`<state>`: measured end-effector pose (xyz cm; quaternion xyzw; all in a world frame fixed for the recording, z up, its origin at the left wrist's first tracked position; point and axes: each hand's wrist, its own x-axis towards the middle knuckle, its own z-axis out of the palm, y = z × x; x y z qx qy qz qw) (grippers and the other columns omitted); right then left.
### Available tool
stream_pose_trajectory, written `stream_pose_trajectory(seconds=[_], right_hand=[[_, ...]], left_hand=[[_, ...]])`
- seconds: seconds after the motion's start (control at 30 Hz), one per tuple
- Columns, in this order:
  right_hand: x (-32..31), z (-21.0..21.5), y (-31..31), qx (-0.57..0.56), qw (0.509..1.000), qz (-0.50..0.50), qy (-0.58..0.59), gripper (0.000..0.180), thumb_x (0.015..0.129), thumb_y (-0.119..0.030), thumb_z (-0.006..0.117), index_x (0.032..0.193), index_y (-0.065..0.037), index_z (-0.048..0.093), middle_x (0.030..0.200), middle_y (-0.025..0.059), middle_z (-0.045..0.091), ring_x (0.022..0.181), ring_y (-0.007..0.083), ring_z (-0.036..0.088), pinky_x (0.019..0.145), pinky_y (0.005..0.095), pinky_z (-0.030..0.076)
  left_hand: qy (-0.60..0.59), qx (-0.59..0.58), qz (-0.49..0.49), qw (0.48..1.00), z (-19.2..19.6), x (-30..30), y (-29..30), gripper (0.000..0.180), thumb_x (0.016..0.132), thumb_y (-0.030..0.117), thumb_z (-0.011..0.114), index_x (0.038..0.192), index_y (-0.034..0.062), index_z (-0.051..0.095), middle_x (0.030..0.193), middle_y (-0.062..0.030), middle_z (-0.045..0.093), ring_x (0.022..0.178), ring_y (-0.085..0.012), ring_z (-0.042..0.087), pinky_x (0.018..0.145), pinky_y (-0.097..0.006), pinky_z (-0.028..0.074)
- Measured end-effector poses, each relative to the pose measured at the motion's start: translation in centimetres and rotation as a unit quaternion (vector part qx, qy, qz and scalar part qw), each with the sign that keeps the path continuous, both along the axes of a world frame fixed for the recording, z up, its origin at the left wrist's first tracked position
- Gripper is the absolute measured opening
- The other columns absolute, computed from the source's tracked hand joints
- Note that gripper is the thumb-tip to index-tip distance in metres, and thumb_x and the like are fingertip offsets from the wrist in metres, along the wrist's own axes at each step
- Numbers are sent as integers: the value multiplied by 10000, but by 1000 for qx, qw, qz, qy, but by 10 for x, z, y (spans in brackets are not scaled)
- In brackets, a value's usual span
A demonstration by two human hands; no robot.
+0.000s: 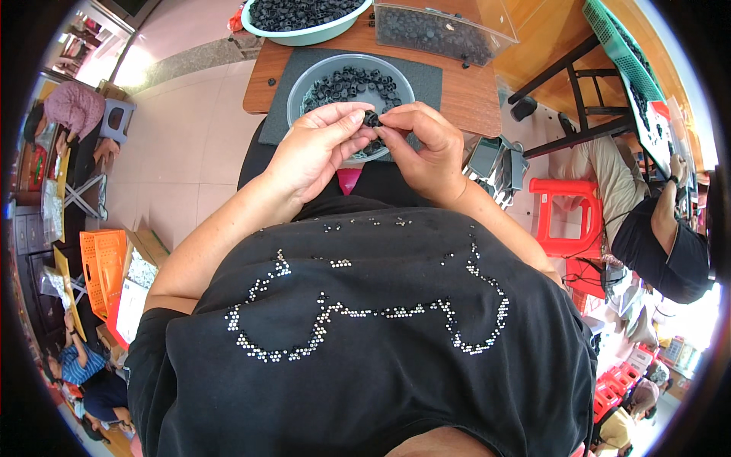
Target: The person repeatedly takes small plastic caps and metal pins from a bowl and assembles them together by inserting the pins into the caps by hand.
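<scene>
Between the fingertips of both hands is a small round black part (371, 119), perhaps plastic; its exact kind I cannot make out. My left hand (324, 145) pinches it from the left with thumb and fingers. From the right, my right hand (423, 146) closes thumb and forefinger on it. Both hands are held over the near part of a clear round bowl (298, 85). Many similar black parts (358, 82) lie in that bowl, and my hands hide some of them.
The bowl stands on a dark grey mat (428, 84) on a brown wooden table (470, 99). Behind it are a pale green basin (304, 35) and a clear box (434, 34), both holding black parts. A red stool (563, 186) and a co-worker (659, 236) are at the right.
</scene>
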<state>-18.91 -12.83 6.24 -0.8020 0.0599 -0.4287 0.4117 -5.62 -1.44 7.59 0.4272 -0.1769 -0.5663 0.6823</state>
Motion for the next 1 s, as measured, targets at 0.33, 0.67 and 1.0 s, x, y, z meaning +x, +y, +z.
stream_pose_trajectory(seconds=[0.33, 0.67, 1.0], right_hand=[[-1, 4, -1, -7, 1000, -11, -16, 163, 698, 85, 692, 833, 27, 621, 839, 114, 636, 713, 158, 610, 597, 238, 483], [-3, 7, 0, 8, 1000, -10, -13, 150, 698, 83, 695, 821, 31, 628, 809, 109, 639, 711, 164, 614, 604, 239, 481], [-5, 10, -2, 10, 1000, 0, 13, 133, 706, 66, 697, 819, 25, 643, 804, 111, 646, 704, 161, 617, 599, 240, 484]], left_hand=[[-223, 13, 36, 974, 8, -11, 2, 290, 906, 91, 546, 1178, -9, 562, 1031, -101, 637, 903, -127, 610, 830, -235, 494], [-330, -31, 32, 943, 5, -13, 5, 311, 884, 43, 569, 1195, 33, 566, 956, -45, 628, 841, -68, 566, 778, -207, 475], [-451, -29, 75, 889, 2, -14, 6, 286, 855, 38, 598, 1140, 42, 608, 897, -78, 645, 797, -83, 589, 709, -224, 488]])
